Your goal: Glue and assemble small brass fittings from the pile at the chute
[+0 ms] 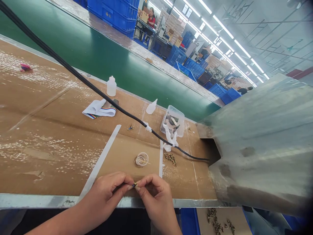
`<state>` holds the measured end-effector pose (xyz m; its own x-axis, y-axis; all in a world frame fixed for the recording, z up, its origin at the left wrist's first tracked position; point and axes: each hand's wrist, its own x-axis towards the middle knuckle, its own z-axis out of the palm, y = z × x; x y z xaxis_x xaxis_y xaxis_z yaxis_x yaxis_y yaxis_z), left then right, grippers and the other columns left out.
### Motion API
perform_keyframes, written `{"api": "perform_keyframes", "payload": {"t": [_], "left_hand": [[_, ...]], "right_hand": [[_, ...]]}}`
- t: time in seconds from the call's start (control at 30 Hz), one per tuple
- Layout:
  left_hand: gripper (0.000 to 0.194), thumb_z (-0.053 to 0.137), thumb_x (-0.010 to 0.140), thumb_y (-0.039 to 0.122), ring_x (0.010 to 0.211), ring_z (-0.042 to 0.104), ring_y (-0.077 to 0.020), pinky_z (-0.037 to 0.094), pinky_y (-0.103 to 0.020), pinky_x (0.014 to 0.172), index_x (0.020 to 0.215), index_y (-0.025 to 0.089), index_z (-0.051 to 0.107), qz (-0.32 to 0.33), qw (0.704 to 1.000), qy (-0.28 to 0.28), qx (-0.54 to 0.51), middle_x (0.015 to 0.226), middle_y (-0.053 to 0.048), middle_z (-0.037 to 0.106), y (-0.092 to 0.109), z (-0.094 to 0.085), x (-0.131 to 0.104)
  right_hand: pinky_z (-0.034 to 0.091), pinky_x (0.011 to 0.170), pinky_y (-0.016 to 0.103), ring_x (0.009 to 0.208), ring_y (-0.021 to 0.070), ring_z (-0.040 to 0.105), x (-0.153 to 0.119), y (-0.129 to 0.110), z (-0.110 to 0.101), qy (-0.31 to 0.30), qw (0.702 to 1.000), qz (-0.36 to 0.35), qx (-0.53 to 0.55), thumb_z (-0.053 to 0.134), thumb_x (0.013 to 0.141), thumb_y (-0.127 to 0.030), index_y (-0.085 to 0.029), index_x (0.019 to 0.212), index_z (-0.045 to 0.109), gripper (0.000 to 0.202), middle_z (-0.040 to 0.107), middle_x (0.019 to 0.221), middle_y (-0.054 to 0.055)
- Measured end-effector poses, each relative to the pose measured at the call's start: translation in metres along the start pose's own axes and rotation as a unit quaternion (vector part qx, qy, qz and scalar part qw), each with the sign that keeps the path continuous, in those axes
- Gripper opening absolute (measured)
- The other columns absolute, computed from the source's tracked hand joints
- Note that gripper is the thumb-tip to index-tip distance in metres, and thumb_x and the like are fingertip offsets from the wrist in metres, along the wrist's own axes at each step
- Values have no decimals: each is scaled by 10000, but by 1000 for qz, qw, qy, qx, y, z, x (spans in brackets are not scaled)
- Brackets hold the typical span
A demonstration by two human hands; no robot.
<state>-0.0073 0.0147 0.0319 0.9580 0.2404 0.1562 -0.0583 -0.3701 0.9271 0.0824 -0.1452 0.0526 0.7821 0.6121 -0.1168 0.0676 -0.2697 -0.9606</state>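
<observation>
My left hand [111,189] and my right hand [156,192] meet over the front edge of the bench, thumbs and forefingers pinched together. Between the fingertips sits a tiny dark piece [134,185] with a yellowish, shiny part; most of it is covered, so I cannot tell its kind. Just beyond the hands stands a small clear cup [142,159] with a thin stick leaning in it. To its right lies a pile of small brass-and-dark parts [170,159]. A few more small parts [130,127] lie farther back, one of them bluish.
A black cable [95,89] crosses the view above the cardboard-covered bench [61,130]. Behind are two white bottles [111,87], a clear box [179,127], folded cloth [100,109] and a green conveyor belt [110,55]. A metal housing [259,147] rises at right. A person [151,19] sits far off.
</observation>
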Motion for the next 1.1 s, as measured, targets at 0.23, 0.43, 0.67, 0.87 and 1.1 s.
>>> {"api": "perform_keyframes", "payload": {"t": [0.23, 0.43, 0.67, 0.87, 1.1], "left_hand": [[176, 544, 882, 232, 624, 692, -113, 502, -156, 577, 842, 247, 715, -18, 999, 30, 9, 713, 51, 746, 0, 2, 3], [256, 475, 931, 238, 622, 663, -134, 507, -186, 579, 823, 235, 707, 19, 998, 16, 63, 683, 21, 704, -1, 3, 4], [197, 523, 928, 172, 751, 708, -98, 515, -132, 702, 904, 249, 702, 61, 998, 29, 19, 825, 44, 754, 0, 4, 4], [154, 557, 919, 222, 689, 690, -105, 509, -149, 642, 877, 241, 705, 17, 999, 31, 9, 758, 43, 728, 0, 2, 2], [186, 499, 954, 196, 718, 663, -99, 486, -154, 676, 878, 230, 665, 38, 999, -10, 12, 782, 38, 699, 0, 2, 1]], "right_hand": [[471, 643, 220, 686, 131, 611, -2, 10, 4, 27, 992, 34, 115, 750, 810, -303, -184, 787, 682, 139, 679, 748, 14], [461, 597, 197, 645, 109, 589, 0, 15, 5, 39, 991, 31, 127, 776, 801, -342, -180, 807, 690, 184, 666, 730, 4], [545, 689, 257, 748, 173, 688, -4, 16, 2, 52, 992, 29, 111, 774, 799, -386, -181, 895, 751, 228, 741, 815, 55], [531, 644, 259, 696, 180, 674, -5, 11, 3, 38, 998, 31, 44, 711, 845, -358, -160, 825, 740, 201, 725, 748, 69], [482, 614, 246, 668, 168, 649, -6, -8, -3, 1, 996, 9, -86, 636, 869, -292, -162, 772, 714, 180, 698, 713, 51]]}}
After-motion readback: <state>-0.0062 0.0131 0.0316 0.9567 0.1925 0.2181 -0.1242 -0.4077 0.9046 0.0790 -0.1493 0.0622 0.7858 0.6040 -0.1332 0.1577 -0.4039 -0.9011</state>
